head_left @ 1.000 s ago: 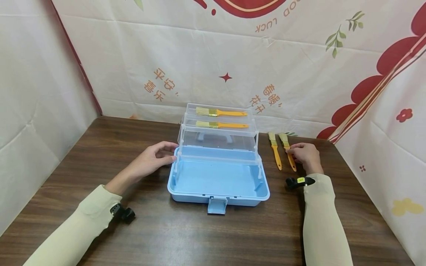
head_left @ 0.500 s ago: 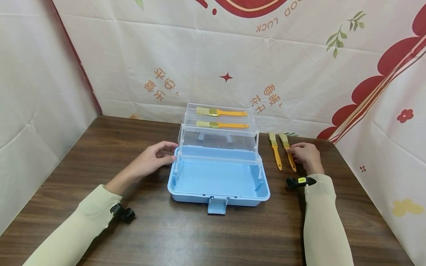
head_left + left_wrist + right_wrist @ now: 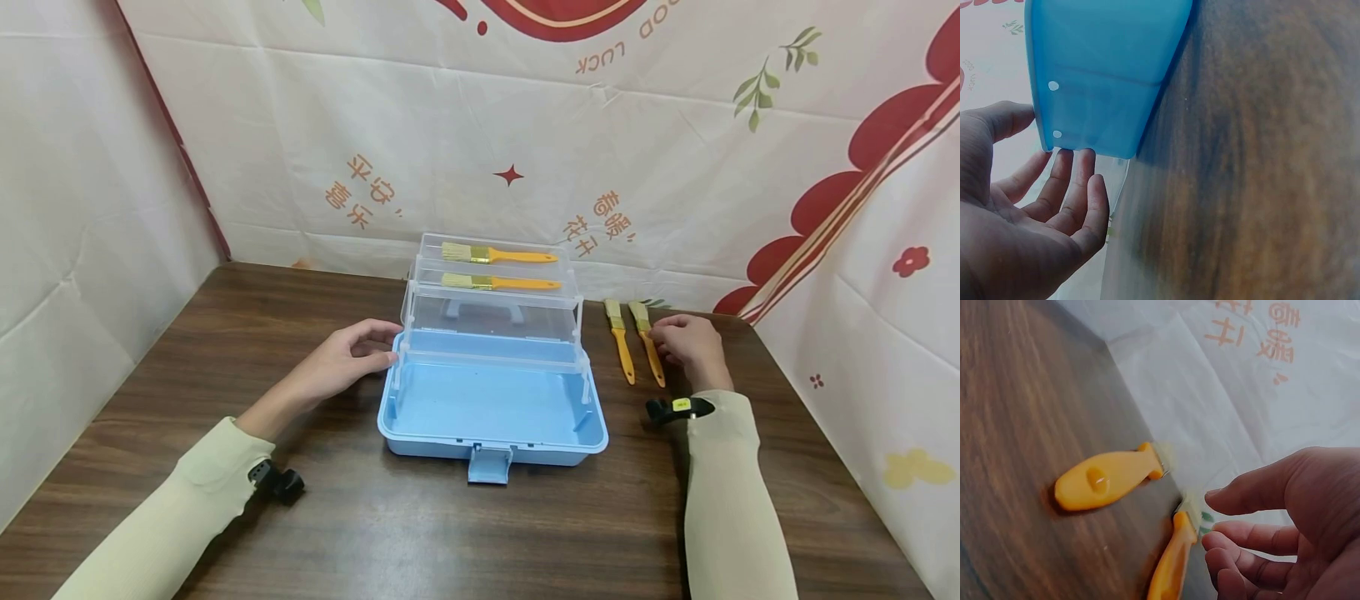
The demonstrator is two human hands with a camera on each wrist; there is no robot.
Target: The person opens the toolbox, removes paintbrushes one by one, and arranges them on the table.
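In the head view, a light-blue toolbox stands open, its clear tiered trays raised at the back. My left hand holds its back left corner; in the left wrist view the thumb lies at the rim and the fingertips meet the back edge. Two flat paintbrushes with yellow handles, an upper brush and a lower brush, lie in the trays. Right of the box are a left brush and a right brush. Beside the latter, my right hand has its thumb and fingers apart, holding nothing.
The brown wooden table extends all round the toolbox. A printed white cloth hangs behind it and at both sides. The toolbox's latch hangs down at its front.
My right hand has let go of the right brush and shifted slightly away from its handle. That brush has turned a little, more in line with its neighbour. My left hand stays put.
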